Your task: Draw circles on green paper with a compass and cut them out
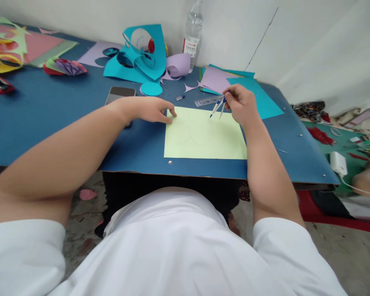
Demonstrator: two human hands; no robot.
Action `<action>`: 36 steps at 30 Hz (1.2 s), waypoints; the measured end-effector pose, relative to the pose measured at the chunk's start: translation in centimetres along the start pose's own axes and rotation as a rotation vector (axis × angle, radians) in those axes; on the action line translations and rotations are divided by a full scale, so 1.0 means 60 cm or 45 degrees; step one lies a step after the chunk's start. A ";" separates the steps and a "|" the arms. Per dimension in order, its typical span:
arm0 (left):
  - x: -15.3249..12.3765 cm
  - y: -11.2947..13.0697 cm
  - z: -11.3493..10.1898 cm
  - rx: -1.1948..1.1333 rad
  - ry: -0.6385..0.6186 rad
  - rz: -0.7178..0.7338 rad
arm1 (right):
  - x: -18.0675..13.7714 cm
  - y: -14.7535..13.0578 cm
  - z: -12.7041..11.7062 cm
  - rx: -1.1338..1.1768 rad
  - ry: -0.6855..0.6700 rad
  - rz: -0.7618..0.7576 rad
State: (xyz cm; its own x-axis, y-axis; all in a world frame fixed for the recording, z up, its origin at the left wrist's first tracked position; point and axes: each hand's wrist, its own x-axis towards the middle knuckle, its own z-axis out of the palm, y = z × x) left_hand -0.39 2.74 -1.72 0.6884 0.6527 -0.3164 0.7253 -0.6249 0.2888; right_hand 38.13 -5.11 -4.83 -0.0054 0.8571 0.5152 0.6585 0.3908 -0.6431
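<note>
Left hand grips nothing; its fingertips rest at the far left corner of the pale green sheet, presumably to keep the paper from sliding; right hand grasps a white-and-blue compass by its top, a hold that would leave both legs free to swing. The compass is located over the far part of the sheet, right of its middle; its legs point downward, slightly spread; its long axis slants from the fingers down leftward; whether a tip touches the paper cannot be judged from this view. The sheet lies flat near the front edge of the blue table, long side along that edge, apparently for easy reach; a clear ruler lies just beyond it.
</note>
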 end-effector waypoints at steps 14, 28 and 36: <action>0.000 0.002 0.000 0.006 -0.004 -0.014 | -0.001 0.000 0.000 -0.024 -0.005 0.009; 0.016 -0.019 0.010 0.022 0.037 0.000 | 0.000 0.010 0.000 -0.036 0.007 0.000; 0.017 -0.018 0.011 0.020 0.045 -0.001 | 0.001 0.012 -0.002 -0.046 0.006 0.011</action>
State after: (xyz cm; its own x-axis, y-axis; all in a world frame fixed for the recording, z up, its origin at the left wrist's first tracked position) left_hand -0.51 3.82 -2.93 0.6881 0.6676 -0.2844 0.7256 -0.6311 0.2741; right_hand 38.69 -4.78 -5.21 0.0039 0.8585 0.5128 0.6852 0.3712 -0.6267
